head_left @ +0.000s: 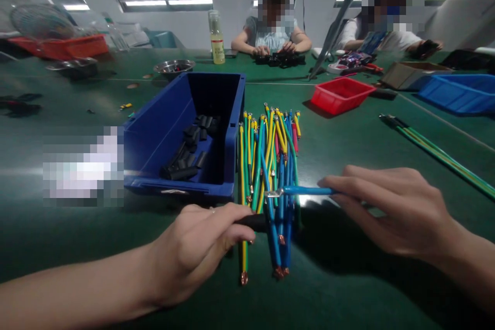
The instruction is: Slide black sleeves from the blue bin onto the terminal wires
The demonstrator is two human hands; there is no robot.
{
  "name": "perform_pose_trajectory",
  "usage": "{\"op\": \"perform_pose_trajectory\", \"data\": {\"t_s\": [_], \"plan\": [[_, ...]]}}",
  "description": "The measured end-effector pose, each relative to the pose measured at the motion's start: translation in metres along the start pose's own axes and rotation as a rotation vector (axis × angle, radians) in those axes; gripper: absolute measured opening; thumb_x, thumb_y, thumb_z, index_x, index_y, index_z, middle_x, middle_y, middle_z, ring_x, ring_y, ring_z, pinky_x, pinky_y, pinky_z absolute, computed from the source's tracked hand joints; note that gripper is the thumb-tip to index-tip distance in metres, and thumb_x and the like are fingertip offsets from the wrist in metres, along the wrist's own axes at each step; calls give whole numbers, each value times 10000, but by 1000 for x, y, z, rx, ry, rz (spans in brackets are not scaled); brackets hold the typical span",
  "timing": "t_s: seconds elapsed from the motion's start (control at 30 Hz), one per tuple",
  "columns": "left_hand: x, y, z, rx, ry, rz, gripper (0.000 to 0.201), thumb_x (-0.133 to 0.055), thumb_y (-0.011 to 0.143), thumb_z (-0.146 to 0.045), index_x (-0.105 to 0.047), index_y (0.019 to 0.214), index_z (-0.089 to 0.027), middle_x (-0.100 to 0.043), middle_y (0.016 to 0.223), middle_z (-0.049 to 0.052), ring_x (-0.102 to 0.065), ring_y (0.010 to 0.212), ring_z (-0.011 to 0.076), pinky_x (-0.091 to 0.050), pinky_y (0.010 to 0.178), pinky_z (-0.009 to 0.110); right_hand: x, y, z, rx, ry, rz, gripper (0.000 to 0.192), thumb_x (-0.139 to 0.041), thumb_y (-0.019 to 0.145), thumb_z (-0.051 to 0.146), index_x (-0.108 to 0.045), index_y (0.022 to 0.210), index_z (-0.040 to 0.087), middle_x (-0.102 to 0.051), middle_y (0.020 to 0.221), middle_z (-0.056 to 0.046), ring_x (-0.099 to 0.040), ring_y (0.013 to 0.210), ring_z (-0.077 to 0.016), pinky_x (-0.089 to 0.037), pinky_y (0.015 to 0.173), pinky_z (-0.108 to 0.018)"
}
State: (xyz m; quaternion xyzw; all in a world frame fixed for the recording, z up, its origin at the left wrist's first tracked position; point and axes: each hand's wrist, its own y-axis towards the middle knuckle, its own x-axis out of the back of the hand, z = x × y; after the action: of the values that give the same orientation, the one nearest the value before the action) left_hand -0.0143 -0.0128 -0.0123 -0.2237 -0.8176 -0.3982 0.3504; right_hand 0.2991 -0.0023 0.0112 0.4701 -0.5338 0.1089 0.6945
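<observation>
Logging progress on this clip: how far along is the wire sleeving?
Done: cannot tell; no sleeved wire shows. In hand: left hand holds a black tube, right hand a blue wire. Left: the wire bundle and tubes in the blue bin.

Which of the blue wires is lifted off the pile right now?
The blue wire pinched in the right hand. It lies crosswise over the wire pile, metal lug pointing left toward the black tube in the left hand.
</observation>
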Motion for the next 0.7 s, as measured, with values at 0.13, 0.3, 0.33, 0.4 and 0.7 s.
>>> {"op": "perform_pose_trajectory", "data": {"t_s": [0.13,0.3,0.33,0.4,0.7], "plan": [[1,3,-1,37,-29,-7,289,-343,1075,-276,-615,1113,-183,-686,731,-39,-581,495,60,-505,622,129,2,0,5,40,31,15,236,-544,920,125,-578,1134,218,-569,683,21,-479,520,-112,-338,477,-289],[0,5,-2,14,21,-54,251,-358,1070,-234,-604,1082,-184,-679,744,-37,-566,502,57,-481,581,135,2,0,6,61,44,26,291,-557,902,101,-598,1165,219,-608,711,15,-502,529,-105,-349,476,-290],[0,6,-2,8,24,-59,259,-351,1072,-239,-603,1071,-183,-675,736,-37,-560,494,58,-475,568,142,2,0,6,59,45,23,311,-561,901,102,-600,1184,226,-613,713,17,-508,530,-104,-352,476,-290],[-1,6,-2,-4,24,-58,278,-334,1076,-250,-601,1052,-179,-668,729,-34,-552,488,64,-461,547,156,2,1,7,66,35,11,340,-565,898,101,-603,1209,233,-626,722,16,-525,538,-104,-364,479,-285],[0,5,1,16,17,-81,303,-340,1074,-251,-598,933,-178,-581,636,-49,-498,452,64,-398,492,170,3,3,12,85,-28,-20,315,-591,894,100,-610,1197,184,-617,715,4,-506,540,-104,-373,483,-277]]}}
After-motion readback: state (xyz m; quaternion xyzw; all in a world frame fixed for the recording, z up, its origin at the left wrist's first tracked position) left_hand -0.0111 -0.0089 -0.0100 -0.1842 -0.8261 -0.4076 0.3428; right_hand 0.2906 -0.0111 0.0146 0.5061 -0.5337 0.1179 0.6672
